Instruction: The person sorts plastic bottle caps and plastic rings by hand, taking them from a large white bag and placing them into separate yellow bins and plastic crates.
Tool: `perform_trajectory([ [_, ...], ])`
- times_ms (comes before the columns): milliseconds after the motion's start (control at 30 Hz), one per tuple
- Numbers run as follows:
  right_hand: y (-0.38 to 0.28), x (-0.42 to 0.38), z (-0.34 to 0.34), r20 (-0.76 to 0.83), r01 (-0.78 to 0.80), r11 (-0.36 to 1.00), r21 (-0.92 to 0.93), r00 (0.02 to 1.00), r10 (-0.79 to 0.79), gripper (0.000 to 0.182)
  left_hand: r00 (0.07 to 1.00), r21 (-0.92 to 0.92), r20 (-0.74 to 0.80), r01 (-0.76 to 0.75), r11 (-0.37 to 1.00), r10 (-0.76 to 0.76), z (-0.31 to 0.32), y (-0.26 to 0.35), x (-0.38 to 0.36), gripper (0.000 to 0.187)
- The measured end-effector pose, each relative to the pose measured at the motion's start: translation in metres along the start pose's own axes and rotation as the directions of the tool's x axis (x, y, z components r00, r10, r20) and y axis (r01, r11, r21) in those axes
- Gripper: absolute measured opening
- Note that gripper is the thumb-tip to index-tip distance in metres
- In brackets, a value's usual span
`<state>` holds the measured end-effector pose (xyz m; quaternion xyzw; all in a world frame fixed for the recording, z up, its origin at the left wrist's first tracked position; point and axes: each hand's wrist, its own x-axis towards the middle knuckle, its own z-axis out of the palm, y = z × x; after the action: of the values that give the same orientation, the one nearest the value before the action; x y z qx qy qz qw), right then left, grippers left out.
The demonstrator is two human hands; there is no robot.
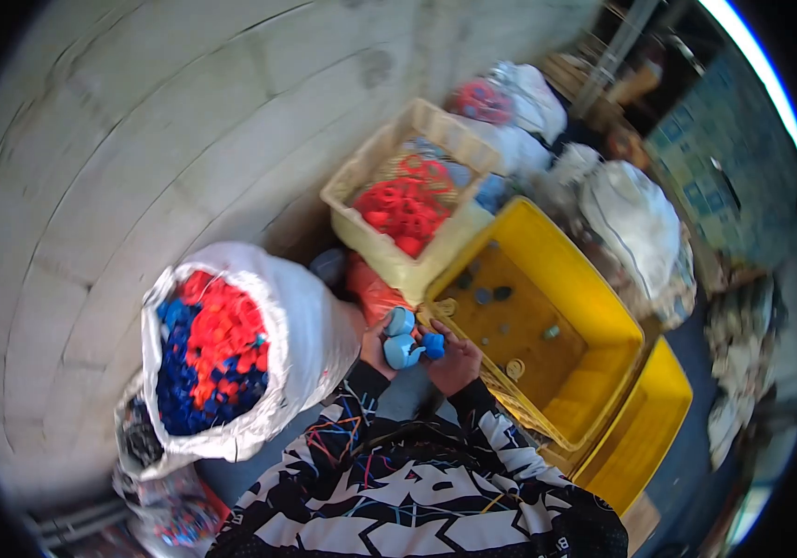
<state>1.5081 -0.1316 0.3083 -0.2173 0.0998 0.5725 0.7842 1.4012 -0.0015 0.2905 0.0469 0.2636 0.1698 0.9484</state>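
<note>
Several light blue plastic caps (400,346) rest in my left hand (373,350), whose fingers curl around them. One looks like a flip-top with its lid raised. Close beside it, my right hand (456,365) grips a darker blue plastic cap (433,345) between thumb and fingers. Both hands are in front of my body, between a large white sack (301,321) on the left and a yellow crate (561,395) on the right. Red and dark blue caps (222,335) fill the sack's mouth. A few dark, pale and greenish caps (484,296) lie scattered in the crate.
Behind my hands stands a cream crate (370,232) with red caps (408,209), above an orange-red bag (380,288). A second yellow crate (645,432) sits at right. Stuffed white bags (635,219) line the back right. A block wall (138,139) borders the left.
</note>
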Motion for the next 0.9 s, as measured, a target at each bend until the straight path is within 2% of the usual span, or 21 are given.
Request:
perform_trajectory([
  [33, -0.018, -0.011, -0.016, -0.031, 0.050, 0.996, 0.072, 0.998, -0.048, 0.054, 0.997, 0.069, 0.073, 0.031, 0.997, -0.036, 0.004, -0.022, 0.022, 0.039],
  [67, -0.034, -0.020, -0.032, -0.058, 0.099, 0.985, 0.144, 0.994, -0.091, 0.057, 0.997, 0.061, 0.027, 0.074, 0.995, -0.076, 0.005, -0.045, 0.042, 0.040],
  [133, -0.062, -0.040, -0.058, -0.170, 0.244, 0.954, 0.172, 0.962, -0.215, 0.056, 0.985, 0.072, -0.055, 0.170, 0.983, -0.166, 0.022, -0.084, 0.068, 0.041],
  [233, -0.095, -0.068, -0.089, -0.272, 0.397, 0.908, 0.134, 0.896, -0.352, 0.055, 0.944, -0.014, -0.050, 0.325, 0.946, -0.325, 0.023, -0.138, 0.109, 0.041],
  [333, -0.121, -0.084, -0.099, -0.399, 0.486, 0.864, 0.131, 0.824, -0.403, 0.048, 0.948, -0.088, -0.109, 0.291, 0.953, -0.299, 0.049, -0.177, 0.121, 0.040],
  [367, -0.126, -0.088, -0.110, -0.423, 0.507, 0.850, 0.145, 0.808, -0.410, 0.045, 0.936, -0.102, -0.243, 0.237, 0.966, -0.255, 0.061, -0.188, 0.118, 0.041],
  [400, -0.130, -0.088, -0.120, -0.440, 0.518, 0.841, 0.157, 0.799, -0.410, 0.041, 0.922, -0.087, -0.256, 0.278, 0.957, -0.291, 0.063, -0.196, 0.119, 0.041],
  [467, -0.135, -0.085, -0.151, -0.355, 0.518, 0.841, 0.158, 0.824, -0.441, 0.038, 0.902, -0.072, -0.288, 0.314, 0.947, -0.321, 0.062, -0.201, 0.118, 0.041],
  [500, -0.137, -0.081, -0.157, -0.308, 0.487, 0.858, 0.160, 0.851, -0.425, 0.036, 0.925, -0.006, -0.228, 0.311, 0.950, -0.304, 0.062, -0.201, 0.114, 0.038],
  [567, -0.140, -0.076, -0.145, -0.354, 0.443, 0.878, 0.178, 0.862, -0.363, 0.031, 0.946, 0.031, 0.017, 0.324, 0.945, -0.325, 0.005, -0.211, 0.123, 0.031],
  [600, -0.137, -0.070, -0.148, -0.309, 0.420, 0.892, 0.168, 0.882, -0.356, 0.032, 0.938, 0.062, 0.136, 0.312, 0.948, -0.318, -0.016, -0.201, 0.128, 0.029],
  [633, -0.131, -0.062, -0.149, -0.265, 0.398, 0.904, 0.158, 0.899, -0.349, 0.034, 0.955, 0.162, -0.158, 0.274, 0.948, -0.250, 0.029, -0.180, 0.095, 0.027],
  [667, -0.122, -0.052, -0.136, -0.289, 0.359, 0.919, 0.161, 0.908, -0.304, 0.036, 0.950, 0.217, -0.225, 0.267, 0.939, -0.218, 0.041, -0.164, 0.074, 0.033],
  [733, -0.111, -0.034, -0.099, -0.353, 0.307, 0.937, 0.165, 0.906, -0.234, 0.040, 0.974, 0.304, -0.182, 0.188, 0.934, -0.136, 0.035, -0.130, 0.049, 0.040],
  [833, -0.075, 0.000, -0.067, -0.224, 0.200, 0.978, -0.059, 0.952, -0.208, 0.045, 0.994, 0.317, -0.079, -0.051, 0.947, 0.080, 0.015, -0.070, -0.001, 0.033],
  [867, -0.062, 0.012, -0.053, -0.136, 0.157, 0.977, -0.147, 0.975, -0.177, 0.043, 0.976, 0.317, -0.086, -0.164, 0.934, 0.201, 0.011, -0.049, -0.023, 0.027],
  [900, -0.046, 0.024, -0.037, -0.051, 0.123, 0.964, -0.235, 0.989, -0.139, 0.041, 0.947, 0.349, -0.078, -0.266, 0.899, 0.310, -0.002, -0.029, -0.041, 0.030],
])
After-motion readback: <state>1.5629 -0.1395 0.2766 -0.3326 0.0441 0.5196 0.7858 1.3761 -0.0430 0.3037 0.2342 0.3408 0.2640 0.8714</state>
